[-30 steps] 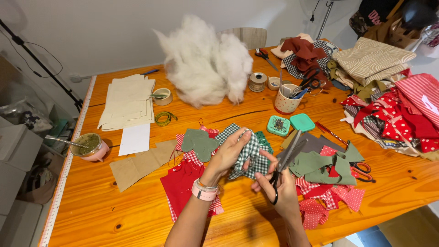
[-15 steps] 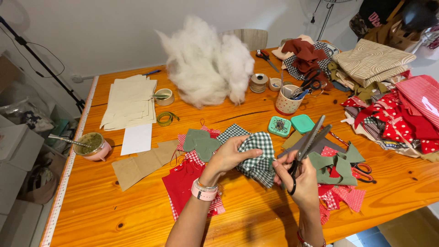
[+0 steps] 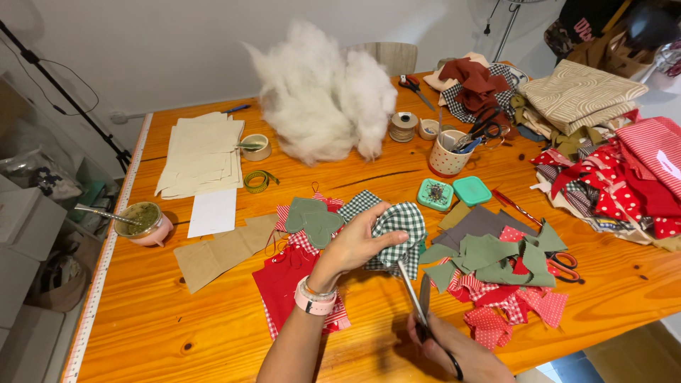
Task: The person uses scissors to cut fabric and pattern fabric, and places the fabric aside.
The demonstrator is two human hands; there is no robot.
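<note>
My left hand (image 3: 352, 246) holds a piece of green-and-white checked fabric (image 3: 399, 228) lifted above the wooden table (image 3: 177, 333). My right hand (image 3: 461, 351), low at the frame's bottom edge, grips a pair of scissors (image 3: 420, 301); the blades are parted and point up at the fabric's lower edge. Under my left arm lie red fabric pieces (image 3: 284, 280) and green felt shapes (image 3: 312, 220). To the right of the scissors sits a heap of green, grey and red-patterned scraps (image 3: 496, 266).
A big clump of white stuffing (image 3: 319, 99) sits mid-table. Paper sheets (image 3: 202, 152), brown paper pieces (image 3: 223, 248), a pink bowl (image 3: 142, 223), a cup of tools (image 3: 448, 152), a teal pin box (image 3: 435, 193) and folded fabric stacks (image 3: 610, 142) surround the work area.
My right hand has dropped toward the table's near edge, swinging the scissors from beside the scraps to below the checked fabric. My left hand has gathered the fabric and lifted it.
</note>
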